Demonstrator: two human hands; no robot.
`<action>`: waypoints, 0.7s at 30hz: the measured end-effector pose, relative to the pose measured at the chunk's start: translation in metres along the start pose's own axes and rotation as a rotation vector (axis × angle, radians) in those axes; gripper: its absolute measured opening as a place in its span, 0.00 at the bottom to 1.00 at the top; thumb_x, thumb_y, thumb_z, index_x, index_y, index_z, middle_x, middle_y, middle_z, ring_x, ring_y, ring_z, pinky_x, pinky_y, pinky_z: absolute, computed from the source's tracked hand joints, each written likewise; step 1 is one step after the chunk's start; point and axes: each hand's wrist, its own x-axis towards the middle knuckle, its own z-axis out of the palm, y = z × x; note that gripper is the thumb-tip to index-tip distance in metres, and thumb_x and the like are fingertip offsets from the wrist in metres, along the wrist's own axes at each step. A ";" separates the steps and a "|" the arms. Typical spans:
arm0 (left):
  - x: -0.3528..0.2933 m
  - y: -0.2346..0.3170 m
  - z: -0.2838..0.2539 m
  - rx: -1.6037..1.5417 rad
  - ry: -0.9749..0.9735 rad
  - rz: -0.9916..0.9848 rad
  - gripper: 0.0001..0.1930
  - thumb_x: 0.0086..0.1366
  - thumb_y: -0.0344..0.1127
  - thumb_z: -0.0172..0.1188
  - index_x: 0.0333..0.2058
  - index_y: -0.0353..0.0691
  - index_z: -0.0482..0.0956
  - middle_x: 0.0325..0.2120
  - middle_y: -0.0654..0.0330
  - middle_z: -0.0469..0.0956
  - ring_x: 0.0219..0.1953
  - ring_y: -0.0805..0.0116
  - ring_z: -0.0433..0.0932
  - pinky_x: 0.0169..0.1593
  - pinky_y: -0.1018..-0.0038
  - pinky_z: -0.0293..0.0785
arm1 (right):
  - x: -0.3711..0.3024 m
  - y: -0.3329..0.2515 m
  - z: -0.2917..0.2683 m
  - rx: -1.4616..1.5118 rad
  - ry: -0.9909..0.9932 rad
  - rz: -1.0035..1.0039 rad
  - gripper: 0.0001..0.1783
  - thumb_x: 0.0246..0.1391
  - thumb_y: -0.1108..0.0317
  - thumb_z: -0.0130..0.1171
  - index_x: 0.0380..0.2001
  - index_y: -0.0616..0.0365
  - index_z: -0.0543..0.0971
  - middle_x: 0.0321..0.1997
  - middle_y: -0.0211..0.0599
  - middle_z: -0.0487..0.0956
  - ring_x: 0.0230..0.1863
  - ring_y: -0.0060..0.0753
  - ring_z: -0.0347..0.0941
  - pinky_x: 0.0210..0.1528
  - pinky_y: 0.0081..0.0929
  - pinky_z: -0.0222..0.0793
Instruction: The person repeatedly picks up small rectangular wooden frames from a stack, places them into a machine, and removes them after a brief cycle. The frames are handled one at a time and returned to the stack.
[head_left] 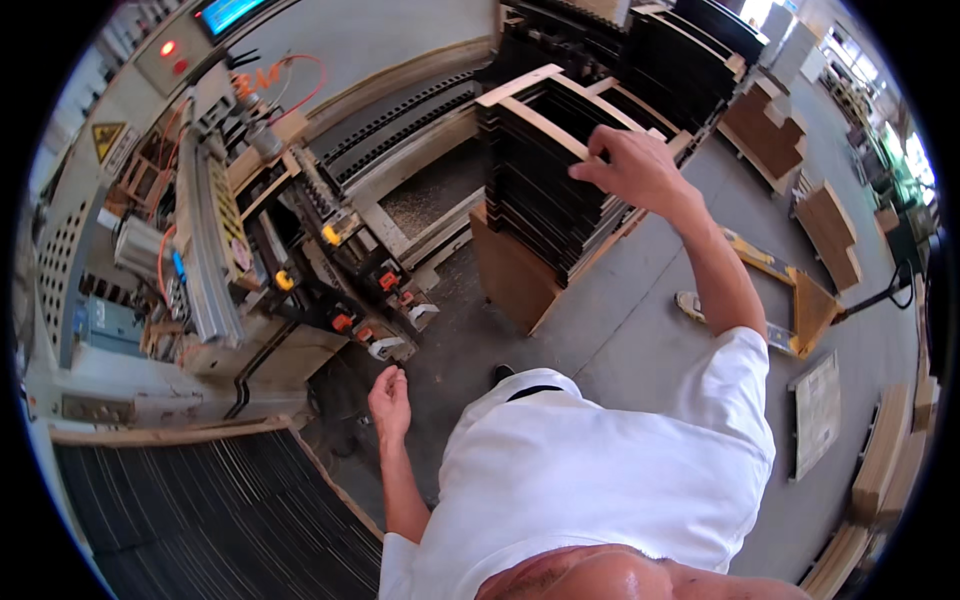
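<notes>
My right hand (640, 172) is at the near side of a tall stack of black frames (535, 215). Its thumb and fingers close around a bar of the topmost frame (545, 128), which shows pale bare wood on its upper face. The palm side of this grip is hidden. Lower and to the left, my left hand (390, 402) hangs in the air in front of the machine's clamps (385, 340). Its fingers are curled together, and nothing shows in them. The stack rests on a brown board (512, 268).
On the left stands a machine with a metal rail (212, 250), orange air hoses and a lit screen (228, 12). Rows of black strips (200, 500) lie at the lower left. A yellow pallet jack (812, 308) and brown board stacks (765, 135) stand on the right.
</notes>
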 end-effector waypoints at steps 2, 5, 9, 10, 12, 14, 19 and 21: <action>0.015 0.001 0.011 -0.031 -0.017 -0.001 0.16 0.66 0.34 0.59 0.49 0.31 0.76 0.40 0.54 0.81 0.42 0.70 0.79 0.47 0.76 0.74 | 0.013 0.007 0.009 -0.027 0.066 -0.045 0.24 0.46 0.47 0.67 0.33 0.57 0.76 0.25 0.45 0.77 0.34 0.48 0.75 0.35 0.39 0.66; 0.037 0.006 0.029 -0.028 -0.053 -0.007 0.16 0.66 0.35 0.59 0.48 0.31 0.76 0.40 0.55 0.81 0.43 0.70 0.79 0.48 0.77 0.73 | 0.033 0.008 0.013 0.080 0.055 -0.033 0.26 0.44 0.48 0.68 0.36 0.58 0.76 0.28 0.45 0.78 0.36 0.48 0.76 0.37 0.40 0.68; 0.052 0.011 0.037 -0.041 -0.063 0.005 0.15 0.65 0.34 0.59 0.47 0.30 0.76 0.39 0.54 0.81 0.42 0.70 0.79 0.48 0.77 0.73 | 0.054 0.004 0.032 0.299 0.023 -0.022 0.24 0.43 0.57 0.70 0.40 0.59 0.75 0.30 0.44 0.79 0.36 0.46 0.76 0.38 0.39 0.69; 0.061 0.011 0.036 -0.071 -0.061 0.018 0.15 0.65 0.34 0.59 0.47 0.30 0.77 0.39 0.54 0.81 0.42 0.70 0.79 0.48 0.77 0.74 | 0.056 0.011 0.037 0.205 0.100 -0.088 0.23 0.44 0.59 0.69 0.41 0.58 0.76 0.31 0.44 0.79 0.36 0.45 0.76 0.38 0.38 0.70; 0.079 0.009 0.027 -0.062 -0.046 0.011 0.15 0.66 0.34 0.59 0.47 0.31 0.77 0.38 0.56 0.81 0.41 0.70 0.79 0.46 0.77 0.74 | 0.052 0.004 0.034 0.163 0.204 -0.022 0.23 0.46 0.61 0.67 0.46 0.55 0.76 0.31 0.42 0.79 0.35 0.43 0.76 0.38 0.37 0.70; 0.101 0.013 0.014 -0.071 -0.016 -0.027 0.15 0.66 0.36 0.59 0.47 0.32 0.77 0.37 0.58 0.82 0.39 0.73 0.79 0.44 0.78 0.75 | 0.051 0.004 0.026 0.268 0.244 -0.102 0.19 0.51 0.68 0.62 0.47 0.56 0.75 0.30 0.44 0.79 0.35 0.47 0.76 0.38 0.37 0.69; 0.196 0.056 -0.019 -0.429 0.087 -0.093 0.18 0.69 0.43 0.56 0.50 0.36 0.75 0.43 0.59 0.80 0.43 0.69 0.79 0.46 0.72 0.77 | 0.030 -0.050 0.000 0.373 0.298 -0.052 0.17 0.53 0.74 0.61 0.48 0.56 0.76 0.39 0.42 0.81 0.38 0.35 0.79 0.42 0.26 0.72; 0.253 0.069 -0.037 -0.552 0.132 -0.088 0.20 0.69 0.45 0.55 0.52 0.36 0.73 0.46 0.58 0.78 0.46 0.66 0.78 0.50 0.68 0.76 | 0.018 -0.081 0.001 0.401 0.338 -0.128 0.18 0.51 0.77 0.62 0.47 0.58 0.77 0.41 0.43 0.82 0.40 0.36 0.79 0.43 0.26 0.73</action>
